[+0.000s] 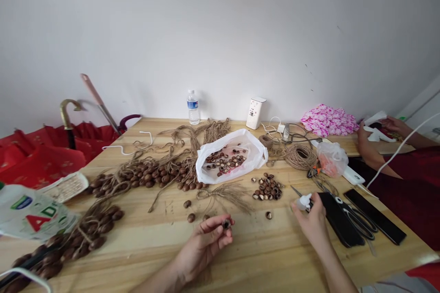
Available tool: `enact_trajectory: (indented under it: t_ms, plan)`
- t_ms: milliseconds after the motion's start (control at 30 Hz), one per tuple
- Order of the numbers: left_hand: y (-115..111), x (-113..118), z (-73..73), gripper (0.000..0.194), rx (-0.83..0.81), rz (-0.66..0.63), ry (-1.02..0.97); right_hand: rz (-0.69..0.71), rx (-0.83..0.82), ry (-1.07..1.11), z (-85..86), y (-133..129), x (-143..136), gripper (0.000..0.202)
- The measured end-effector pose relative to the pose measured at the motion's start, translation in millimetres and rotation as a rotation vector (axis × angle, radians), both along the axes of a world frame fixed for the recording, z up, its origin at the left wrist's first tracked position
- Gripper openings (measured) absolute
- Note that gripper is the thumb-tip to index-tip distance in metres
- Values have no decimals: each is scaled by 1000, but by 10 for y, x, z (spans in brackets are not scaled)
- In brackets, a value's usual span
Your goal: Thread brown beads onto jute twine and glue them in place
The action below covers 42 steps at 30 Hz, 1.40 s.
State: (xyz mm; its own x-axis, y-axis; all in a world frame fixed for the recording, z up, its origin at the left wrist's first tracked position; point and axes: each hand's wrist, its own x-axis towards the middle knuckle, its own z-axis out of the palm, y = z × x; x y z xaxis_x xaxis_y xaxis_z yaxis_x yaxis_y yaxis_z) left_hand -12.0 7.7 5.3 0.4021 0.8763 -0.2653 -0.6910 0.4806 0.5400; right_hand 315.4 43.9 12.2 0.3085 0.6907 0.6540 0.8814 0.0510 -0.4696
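Observation:
Between the thumb and fingers of my left hand point(206, 242) is a brown nut shell point(226, 224), its hollow side showing. My right hand point(314, 217) grips a small white bottle point(304, 202) near the black phone-like object. Behind my hands, a pile of brown nut shells point(267, 187) lies on the wooden table point(254, 256). One half shell point(268, 215) sits apart in front of the pile. A white plastic bag point(232, 176) lies open with more shells inside. Left of it, brown nuts point(147, 176) are tied with twine.
Scissors point(357, 219) and a black phone point(376, 217) lie at the right, near a twine coil point(301, 156). A water bottle point(193, 109) and white box point(256, 113) stand by the wall. Another person's hands point(369, 144) are at far right. A large bottle point(34, 213) is left.

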Motion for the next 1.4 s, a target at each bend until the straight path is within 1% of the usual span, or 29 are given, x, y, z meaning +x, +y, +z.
enact_trajectory:
  t_ms: [67, 133, 167, 200, 233, 267, 333, 367, 433, 500, 533, 567, 600, 667, 833, 1000, 1133, 1200, 1300, 1400]
  plan:
    - [-7, 0, -12, 26, -5, -3, 13, 40, -106, -17, -232, 57, 57, 64]
    - [-9, -1, -23, 25, 2, -6, 20, 77, -192, -9, -353, 101, 67, 53]
    - [-9, -1, -28, 24, 7, -8, 22, 101, -224, 7, -363, 112, 54, 48]
    - [-6, 0, -33, 25, 12, -10, 23, 134, -246, 26, -337, 115, 28, 44]
    - [-3, 0, -38, 25, 17, -13, 25, 178, -261, 46, -274, 107, -13, 41]
    - [0, 1, -44, 26, 20, -16, 27, 239, -264, 57, -174, 91, -71, 41]
    - [5, 2, -56, 26, 22, -23, 31, 381, -270, 52, 130, 40, -235, 46]
    - [6, 2, -62, 24, 22, -26, 33, 457, -277, 26, 322, 11, -336, 48]
    - [6, 0, -70, 22, 17, -30, 34, 640, -353, -80, 735, -39, -554, 40]
    - [9, -4, -77, 20, 17, -30, 32, 833, -358, -173, 1099, -68, -761, 35]
    - [12, -5, -81, 20, 20, -30, 29, 896, -347, -195, 1236, -73, -851, 35]
    - [17, -6, -86, 19, 24, -31, 26, 938, -360, -211, 1334, -74, -930, 38]
    - [23, -6, -92, 20, 29, -32, 21, 967, -365, -217, 1394, -70, -997, 41]
    - [36, -3, -106, 20, 35, -39, 8, 995, -382, -202, 1416, -53, -1097, 41]
    - [46, 17, -126, 19, 44, -52, -11, 1091, -443, -234, 1272, 25, -1206, 32]
    - [39, 27, -130, 19, 63, -88, 6, 1135, -514, -292, 1209, 92, -1264, 31]
    - [45, 24, -133, 19, 85, -105, 2, 1167, -487, -358, 1159, 111, -1328, 21]
    - [45, 24, -132, 20, 93, -111, 3, 1175, -480, -371, 1134, 108, -1354, 19]
    - [35, 25, -128, 19, 100, -112, 10, 1189, -500, -319, 1108, 98, -1391, 26]
    - [20, 30, -121, 16, 111, -114, 5, 1224, -502, -149, 1076, 110, -1448, 34]
